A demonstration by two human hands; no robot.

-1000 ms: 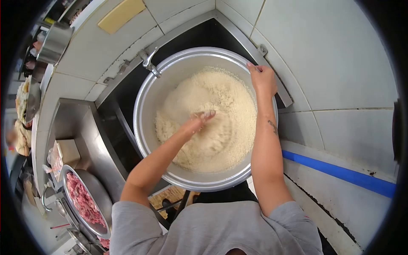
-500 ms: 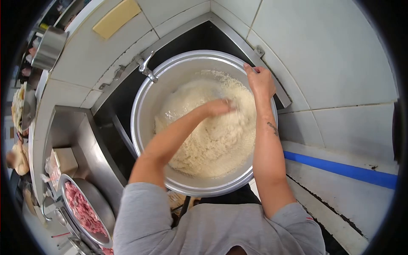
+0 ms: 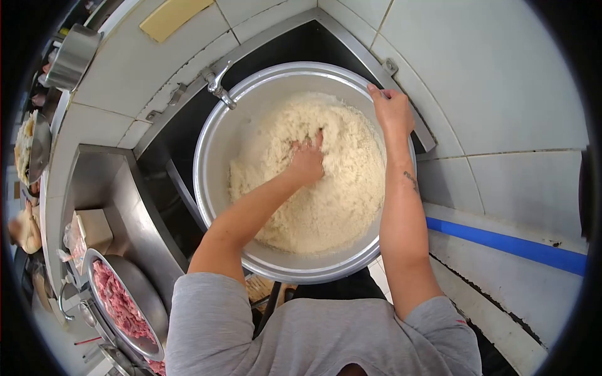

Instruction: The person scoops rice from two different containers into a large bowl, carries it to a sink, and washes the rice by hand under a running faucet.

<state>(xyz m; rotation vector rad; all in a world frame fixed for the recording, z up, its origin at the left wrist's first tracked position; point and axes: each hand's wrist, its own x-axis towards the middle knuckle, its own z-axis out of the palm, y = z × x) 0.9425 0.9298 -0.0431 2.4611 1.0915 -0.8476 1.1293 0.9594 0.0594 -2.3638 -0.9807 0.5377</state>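
A large round aluminium pot (image 3: 216,128) stands on the dark sink, under the tap. Wet, pale rice (image 3: 332,213) fills much of it. My left hand (image 3: 308,161) reaches into the middle of the rice with its fingers apart, their tips partly sunk among the grains. At the pot's far right rim is my right hand (image 3: 393,111), thumb over the edge and fingers curled round the outside, holding it. The undersides of those fingers are hidden.
A chrome tap (image 3: 219,88) overhangs the pot's left rim. Left of it lies a steel basin (image 3: 103,182); below that, a metal bowl (image 3: 147,294) holds raw meat (image 3: 122,304). A blue pipe (image 3: 501,244) runs along the right. Another person's arm (image 3: 29,235) shows far left.
My left hand has swept left across the rice, from a blur to spread fingers. Rice now covers the watery patch at the back left. My right hand keeps its hold on the rim.
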